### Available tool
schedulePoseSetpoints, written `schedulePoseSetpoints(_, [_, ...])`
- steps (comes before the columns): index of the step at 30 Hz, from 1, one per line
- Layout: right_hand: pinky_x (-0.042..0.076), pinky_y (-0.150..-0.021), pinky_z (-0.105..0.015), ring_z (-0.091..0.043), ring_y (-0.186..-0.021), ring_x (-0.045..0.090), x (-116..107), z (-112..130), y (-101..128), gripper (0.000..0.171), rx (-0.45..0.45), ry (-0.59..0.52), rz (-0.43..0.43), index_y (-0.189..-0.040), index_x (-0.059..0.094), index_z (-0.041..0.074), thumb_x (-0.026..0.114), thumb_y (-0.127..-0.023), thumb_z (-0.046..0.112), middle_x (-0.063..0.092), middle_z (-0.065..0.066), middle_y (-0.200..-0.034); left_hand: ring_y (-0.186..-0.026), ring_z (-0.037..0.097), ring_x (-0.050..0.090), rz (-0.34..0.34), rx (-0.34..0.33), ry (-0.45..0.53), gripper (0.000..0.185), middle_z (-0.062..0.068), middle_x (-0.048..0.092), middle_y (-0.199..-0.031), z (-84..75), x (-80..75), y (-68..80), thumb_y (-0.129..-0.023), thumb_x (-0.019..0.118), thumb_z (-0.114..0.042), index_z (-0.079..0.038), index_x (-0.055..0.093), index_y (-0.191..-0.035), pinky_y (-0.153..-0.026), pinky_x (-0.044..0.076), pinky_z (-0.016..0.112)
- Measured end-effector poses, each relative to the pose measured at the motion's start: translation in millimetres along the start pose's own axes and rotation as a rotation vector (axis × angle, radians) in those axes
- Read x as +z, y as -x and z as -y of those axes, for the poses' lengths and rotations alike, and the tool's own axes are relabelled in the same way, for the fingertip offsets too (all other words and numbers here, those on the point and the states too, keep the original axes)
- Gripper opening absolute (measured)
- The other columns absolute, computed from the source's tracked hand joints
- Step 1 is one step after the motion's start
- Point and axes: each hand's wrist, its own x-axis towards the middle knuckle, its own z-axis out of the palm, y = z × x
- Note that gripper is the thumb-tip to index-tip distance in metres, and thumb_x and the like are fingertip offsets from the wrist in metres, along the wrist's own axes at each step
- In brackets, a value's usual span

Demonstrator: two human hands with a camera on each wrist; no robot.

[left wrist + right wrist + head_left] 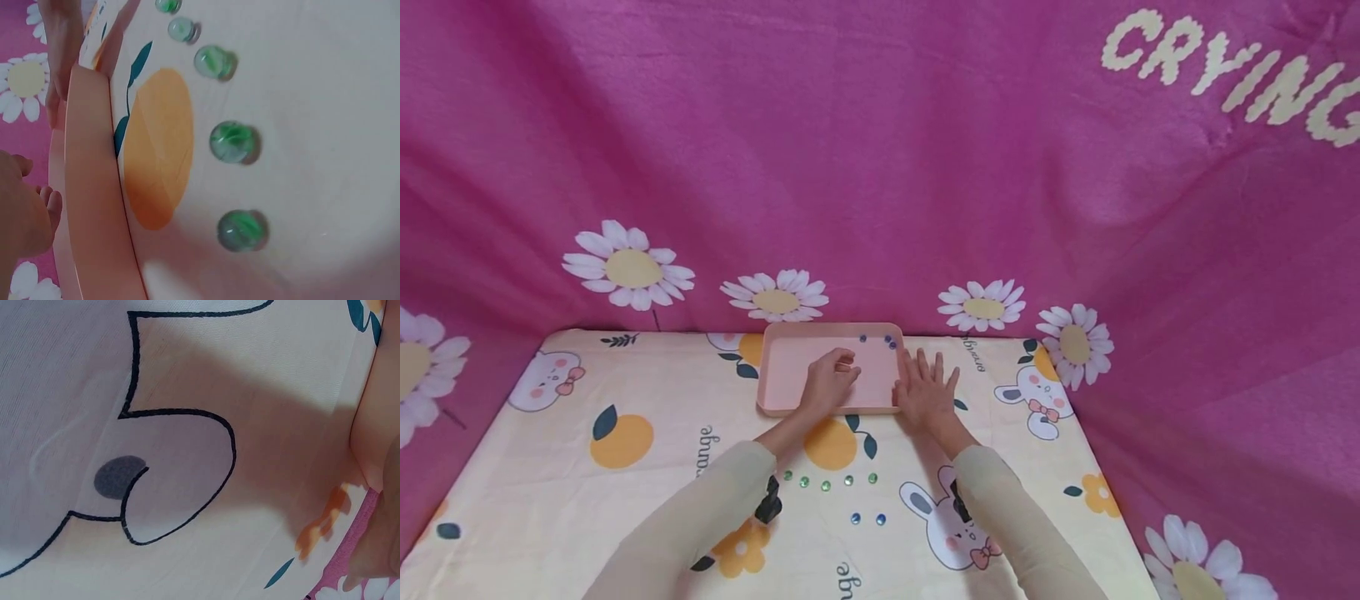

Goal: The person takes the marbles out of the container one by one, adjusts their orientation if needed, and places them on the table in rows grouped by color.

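A pink tray (786, 367) lies at the far side of the patterned cloth, with three blue marbles (889, 341) near its far right corner. My left hand (830, 380) rests inside the tray with its fingers curled; whether they hold anything is hidden. My right hand (927, 392) lies flat with spread fingers on the cloth, against the tray's right edge. Nearer me lie a row of several green marbles (826, 485) and two blue marbles (867, 518). The left wrist view shows the green marbles (232, 142) beside the tray rim (94, 187) and my curled fingers (47, 203).
The cream cloth (587, 500) with oranges and bunnies covers the table, and a pink daisy blanket (880, 167) hangs behind and around it. The right wrist view shows only the bunny print (175, 469) and part of my hand (378, 444).
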Motion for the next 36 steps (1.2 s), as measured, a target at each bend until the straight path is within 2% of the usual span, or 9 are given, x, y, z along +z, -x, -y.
schedulePoseSetpoints(10, [0.004, -0.110, -0.072, -0.045, -0.148, 0.004, 0, 1, 2, 0.068, -0.007, 0.001, -0.018, -0.161, 0.002, 0.027, 0.033, -0.104, 0.048, 0.014, -0.008, -0.165, -0.099, 0.030, 0.064, -0.052, -0.011, -0.022, 0.027, 0.019, 0.067, -0.111, 5.9, 12.6, -23.2, -0.093, 0.070, -0.006, 0.004, 0.064, -0.118, -0.089, 0.055, 0.039])
schedulePoseSetpoints(19, [0.006, -0.110, -0.072, -0.046, -0.148, 0.005, -2, 2, 4, 0.069, -0.002, 0.020, -0.009, -0.161, 0.002, 0.027, 0.033, -0.104, 0.049, 0.014, -0.008, -0.165, -0.109, 0.031, 0.062, -0.067, -0.075, -0.055, 0.034, 0.019, 0.064, -0.120, 5.6, 23.7, -39.4, -0.095, 0.068, -0.006, 0.000, 0.062, -0.128, -0.097, 0.050, 0.040])
schedulePoseSetpoints(24, [0.006, -0.110, -0.072, -0.046, -0.148, 0.006, -3, 2, 4, 0.069, 0.000, 0.019, -0.009, -0.161, 0.002, 0.027, 0.033, -0.104, 0.049, 0.014, -0.009, -0.165, -0.110, 0.030, 0.061, -0.067, -0.108, -0.074, 0.031, 0.017, 0.065, -0.120, 6.4, 27.2, -44.2, -0.095, 0.068, -0.008, 0.000, 0.064, -0.125, -0.098, 0.050, 0.040])
schedulePoseSetpoints(30, [0.005, -0.110, -0.073, -0.046, -0.148, 0.006, -7, 2, 6, 0.069, -0.008, 0.007, 0.002, -0.162, 0.004, 0.026, 0.034, -0.104, 0.048, 0.014, -0.009, -0.165, -0.103, 0.029, 0.065, -0.103, -0.176, -0.068, 0.025, 0.016, 0.069, -0.112, 10.8, 30.6, -47.6, -0.096, 0.068, -0.012, 0.001, 0.066, -0.117, -0.094, 0.052, 0.039])
schedulePoseSetpoints(36, [0.006, -0.110, -0.072, -0.045, -0.148, 0.006, -6, 3, 5, 0.068, 0.004, 0.032, 0.007, -0.162, 0.004, 0.027, 0.033, -0.104, 0.049, 0.014, -0.008, -0.165, -0.104, 0.030, 0.065, -0.104, -0.186, -0.066, 0.026, 0.017, 0.068, -0.114, 15.0, 33.9, -52.7, -0.097, 0.067, -0.013, 0.000, 0.065, -0.119, -0.094, 0.053, 0.040])
